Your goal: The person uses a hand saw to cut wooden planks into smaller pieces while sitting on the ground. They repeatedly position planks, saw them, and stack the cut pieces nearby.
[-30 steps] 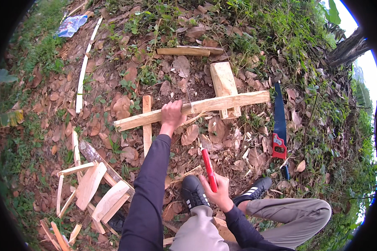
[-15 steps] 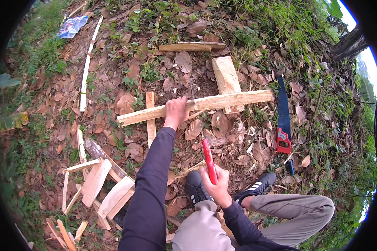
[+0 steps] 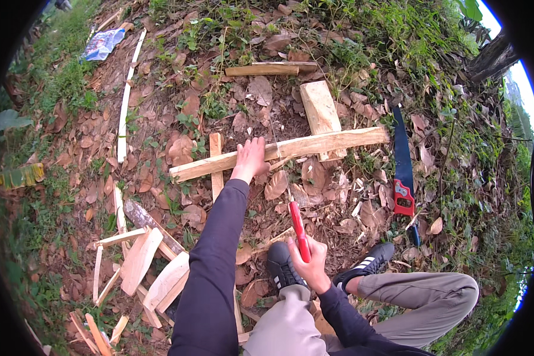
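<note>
My left hand grips a long wooden beam from above, its fingers laid over the far edge. The beam lies crosswise over a thin wooden strip at its left and a thick wood block at its right. My right hand is closed round the red handle of a handsaw. The saw's thin blade is seen nearly edge-on and reaches up to the beam, just right of my left hand; how deep it sits in the wood I cannot tell.
A second handsaw with a dark blade and red handle lies at the right. Cut wood pieces are heaped at the lower left. A long pale strip, a plastic bag and short sticks lie farther off among dry leaves.
The saw and my right hand have shifted slightly toward me. The fingers of my left hand have spread a little on the beam. The whole view has moved slightly.
</note>
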Demonstrator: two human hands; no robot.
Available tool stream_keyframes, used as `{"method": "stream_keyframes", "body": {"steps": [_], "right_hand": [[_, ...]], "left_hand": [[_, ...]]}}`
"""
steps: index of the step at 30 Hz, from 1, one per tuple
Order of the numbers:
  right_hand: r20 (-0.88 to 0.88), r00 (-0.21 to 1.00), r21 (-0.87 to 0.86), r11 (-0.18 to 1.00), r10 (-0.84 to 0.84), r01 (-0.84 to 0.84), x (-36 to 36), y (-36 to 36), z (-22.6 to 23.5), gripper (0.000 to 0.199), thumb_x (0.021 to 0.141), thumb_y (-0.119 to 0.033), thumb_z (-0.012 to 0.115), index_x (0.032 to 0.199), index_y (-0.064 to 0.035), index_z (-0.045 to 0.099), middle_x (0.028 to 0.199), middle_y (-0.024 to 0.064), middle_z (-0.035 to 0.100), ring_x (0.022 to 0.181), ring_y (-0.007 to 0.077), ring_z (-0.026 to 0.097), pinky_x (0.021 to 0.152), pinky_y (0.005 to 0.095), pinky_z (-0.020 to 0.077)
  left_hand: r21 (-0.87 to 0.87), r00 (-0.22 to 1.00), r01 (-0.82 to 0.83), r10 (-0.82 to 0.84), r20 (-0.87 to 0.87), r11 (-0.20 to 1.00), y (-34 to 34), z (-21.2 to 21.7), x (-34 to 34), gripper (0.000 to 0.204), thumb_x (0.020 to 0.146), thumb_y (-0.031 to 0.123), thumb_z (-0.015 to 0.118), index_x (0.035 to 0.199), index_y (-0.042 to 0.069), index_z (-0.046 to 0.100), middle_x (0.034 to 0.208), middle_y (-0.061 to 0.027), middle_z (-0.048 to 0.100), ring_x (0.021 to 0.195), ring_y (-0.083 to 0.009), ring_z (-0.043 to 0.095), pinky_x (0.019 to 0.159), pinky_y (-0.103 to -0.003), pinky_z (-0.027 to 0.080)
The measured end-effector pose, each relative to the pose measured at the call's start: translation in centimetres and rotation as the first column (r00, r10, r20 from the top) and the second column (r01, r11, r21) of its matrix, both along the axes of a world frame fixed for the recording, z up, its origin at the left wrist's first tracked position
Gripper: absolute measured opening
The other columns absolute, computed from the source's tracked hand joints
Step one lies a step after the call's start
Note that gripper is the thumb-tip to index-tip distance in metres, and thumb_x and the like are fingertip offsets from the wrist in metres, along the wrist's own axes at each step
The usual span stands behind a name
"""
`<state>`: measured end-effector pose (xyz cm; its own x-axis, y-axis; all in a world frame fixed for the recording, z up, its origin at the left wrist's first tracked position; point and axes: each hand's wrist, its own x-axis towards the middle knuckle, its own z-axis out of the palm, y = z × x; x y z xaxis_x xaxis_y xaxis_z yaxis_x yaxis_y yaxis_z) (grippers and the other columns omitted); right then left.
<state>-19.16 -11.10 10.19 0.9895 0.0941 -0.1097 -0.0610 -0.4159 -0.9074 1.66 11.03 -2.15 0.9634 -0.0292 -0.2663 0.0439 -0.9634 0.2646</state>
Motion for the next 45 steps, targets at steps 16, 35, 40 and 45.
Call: {"method": "stream_keyframes", "body": {"steps": [16, 35, 40, 45], "right_hand": [[0.056, 0.992, 0.117, 0.987, -0.113, 0.106, 0.2, -1.2, 0.9, 0.021, 0.089, -0.007, 0.071, 0.072, -0.0013, 0.060, 0.056, 0.0018, 0.051, 0.045, 0.0077, 0.042, 0.045, 0.0286, 0.0340], [-0.219, 0.973, 0.647, 0.736, -0.074, 0.201, 8.3, -11.5, 20.6, 0.033, 0.106, -0.030, 0.055, 0.081, -0.0084, 0.051, 0.055, -0.0057, 0.038, 0.042, 0.0043, 0.035, 0.041, 0.0231, 0.0310], [0.161, 0.985, 0.062, 0.997, -0.065, 0.056, 13.7, -18.6, 18.2, 0.039, 0.094, -0.033, 0.071, 0.072, -0.0035, 0.058, 0.055, -0.0028, 0.046, 0.047, 0.0063, 0.039, 0.045, 0.0268, 0.0312], [0.446, 0.893, -0.404, 0.905, 0.069, 0.132, 16.8, -20.0, 4.6, 0.051, 0.089, -0.044, 0.069, 0.068, 0.0011, 0.058, 0.057, 0.0193, 0.058, 0.055, 0.0364, 0.060, 0.057, 0.0463, 0.0458]], "left_hand": [[-0.018, 0.994, 0.011, -0.009, 0.110, 1.000, 0.2, 0.1, -0.3, 0.037, 0.076, 0.002, 0.065, 0.110, 0.002, 0.052, 0.113, -0.0176, 0.063, 0.117, -0.0363, 0.057, 0.094, -0.059, 0.044], [0.417, 0.961, -0.069, -0.052, 0.272, 0.906, -6.7, 8.2, -10.4, 0.025, 0.084, 0.018, 0.066, 0.104, 0.009, 0.054, 0.102, -0.0078, 0.060, 0.102, -0.0247, 0.060, 0.080, -0.045, 0.052], [0.295, 0.964, 0.015, -0.092, 0.250, 0.955, -4.1, 15.2, -13.2, 0.035, 0.072, 0.015, 0.072, 0.101, 0.004, 0.056, 0.096, -0.0121, 0.063, 0.093, -0.0308, 0.067, 0.074, -0.044, 0.056], [0.379, 0.949, 0.065, -0.174, 0.261, 0.923, 2.3, 22.5, -15.9, 0.033, 0.068, 0.012, 0.072, 0.097, 0.004, 0.057, 0.091, -0.0156, 0.067, 0.084, -0.0342, 0.070, 0.069, -0.045, 0.056]]}}
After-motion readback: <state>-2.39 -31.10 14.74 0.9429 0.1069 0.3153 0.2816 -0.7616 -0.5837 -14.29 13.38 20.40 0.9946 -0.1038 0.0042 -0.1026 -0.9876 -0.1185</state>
